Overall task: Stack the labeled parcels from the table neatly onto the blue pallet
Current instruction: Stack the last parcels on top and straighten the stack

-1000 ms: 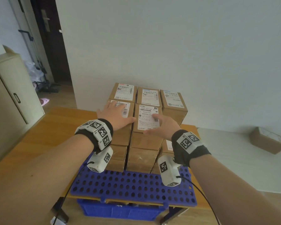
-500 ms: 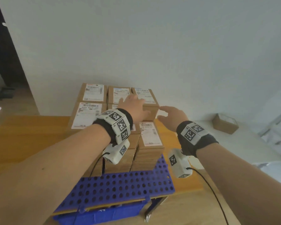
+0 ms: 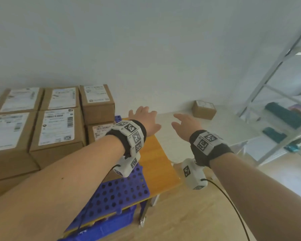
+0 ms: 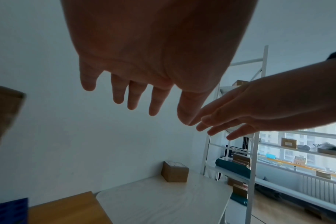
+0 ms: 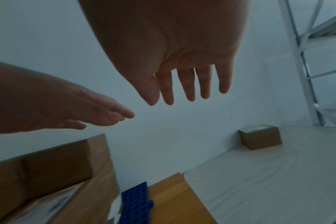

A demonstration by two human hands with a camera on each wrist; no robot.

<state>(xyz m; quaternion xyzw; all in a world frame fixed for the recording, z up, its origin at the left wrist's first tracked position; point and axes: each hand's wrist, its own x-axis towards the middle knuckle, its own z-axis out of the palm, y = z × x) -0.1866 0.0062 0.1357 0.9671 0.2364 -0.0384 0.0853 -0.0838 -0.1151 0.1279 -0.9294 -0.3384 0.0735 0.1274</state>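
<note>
Several labeled cardboard parcels [image 3: 57, 129] stand stacked on the blue perforated pallet [image 3: 122, 193] at the left. One more labeled parcel [image 3: 204, 110] sits alone near the wall on the white table [image 3: 215, 133]; it shows too in the left wrist view as the lone parcel [image 4: 175, 173] and in the right wrist view as the lone parcel [image 5: 260, 138]. My left hand [image 3: 144, 117] and right hand [image 3: 184, 122] hover in the air between the stack and that parcel, both with fingers straight and empty. The left hand [image 4: 136, 97] and right hand [image 5: 186, 89] hold nothing.
The pallet lies on an orange wooden table [image 3: 156, 164] beside the white table. A white metal shelf rack [image 3: 276, 94] with dark packages stands at the right, past the white table. A plain wall [image 3: 146, 49] runs behind everything.
Both hands have left the top of the stack and swung right, toward the white table. My view has turned right with them, so the stack now sits at the left.
</note>
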